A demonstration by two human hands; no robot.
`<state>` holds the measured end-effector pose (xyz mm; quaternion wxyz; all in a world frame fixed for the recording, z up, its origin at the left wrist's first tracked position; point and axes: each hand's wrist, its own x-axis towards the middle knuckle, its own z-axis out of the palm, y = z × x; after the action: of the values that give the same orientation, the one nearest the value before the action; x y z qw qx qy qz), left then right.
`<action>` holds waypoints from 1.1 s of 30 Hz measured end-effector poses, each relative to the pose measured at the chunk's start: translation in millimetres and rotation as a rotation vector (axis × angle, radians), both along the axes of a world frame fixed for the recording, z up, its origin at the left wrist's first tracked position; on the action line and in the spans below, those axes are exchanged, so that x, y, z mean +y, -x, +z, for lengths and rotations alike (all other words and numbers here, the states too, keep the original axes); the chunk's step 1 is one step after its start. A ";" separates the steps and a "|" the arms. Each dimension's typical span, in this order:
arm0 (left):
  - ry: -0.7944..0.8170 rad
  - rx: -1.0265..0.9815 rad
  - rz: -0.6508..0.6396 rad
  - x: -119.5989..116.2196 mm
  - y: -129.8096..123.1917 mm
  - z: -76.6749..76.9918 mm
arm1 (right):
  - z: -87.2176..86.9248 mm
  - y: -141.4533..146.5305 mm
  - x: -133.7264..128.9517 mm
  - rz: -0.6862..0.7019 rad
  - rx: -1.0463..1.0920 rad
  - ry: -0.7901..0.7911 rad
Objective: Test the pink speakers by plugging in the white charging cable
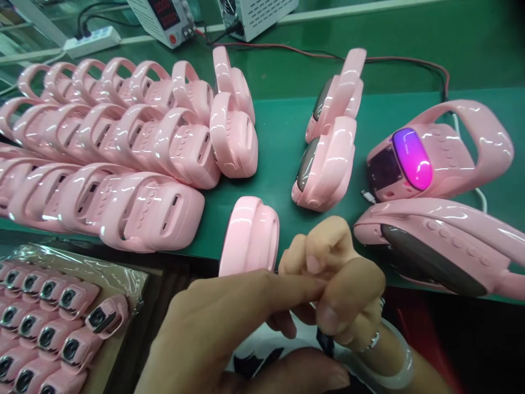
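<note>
1. At bottom ctr of frame, the person's bare L hand [221,323] reaches in from lower left, index tip against the thumb side of the bare R hand [340,279], which is curled with fingers folded in. Can't tell if anything's pinched betw. them; grip contents hidden.
2. Lower left: small pink units w/ round black lenses [74,298], packed on a brown card base [110,350].
3. Just beyond the L hand, ctr: a glossy pale-pink plastic device with a broad loop handle [250,235], upright on the green mat [279,126]; contact w/ the hand unclear. Shell looks stiff, prob. fairly light, slick if fingers are damp. Best hold: palm round the body or fingers thru the loop.
4. Right edge, nr the R hand: a matching pink device w/ long dark glossy window [435,251]. Window prob. scratches easily; keep fingertips on the pink sides.
5. Behind it, right: a pink device w/ glowing purple oval panel [412,158]. Take the loop, prob. best, & stay off the panel.
6. Left half, farther: packed rows of pink loop-handled devices [172,213]; tight spacing, so prob. lift straight up to avoid knocks.
7. Top: a pale box w/ red digit display [164,16].
</note>
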<state>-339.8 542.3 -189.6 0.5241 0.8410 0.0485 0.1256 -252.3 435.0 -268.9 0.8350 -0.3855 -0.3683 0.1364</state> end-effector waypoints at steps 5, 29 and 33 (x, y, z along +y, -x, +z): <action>-0.129 -0.017 0.113 -2.7 2.9 -1.1 | 2.4 6.8 0.4 -0.034 0.104 0.010; 0.187 -0.301 0.567 40.3 -19.0 -63.1 | -19.0 -7.7 3.6 0.057 0.805 0.431; 0.529 -0.078 0.420 38.1 -24.8 -80.2 | -13.5 -6.5 2.1 -0.071 0.529 0.500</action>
<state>-315.1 580.5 -269.8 0.6881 0.6422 0.2316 0.2459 -245.8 437.1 -282.5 0.7854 -0.5417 -0.0810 0.2883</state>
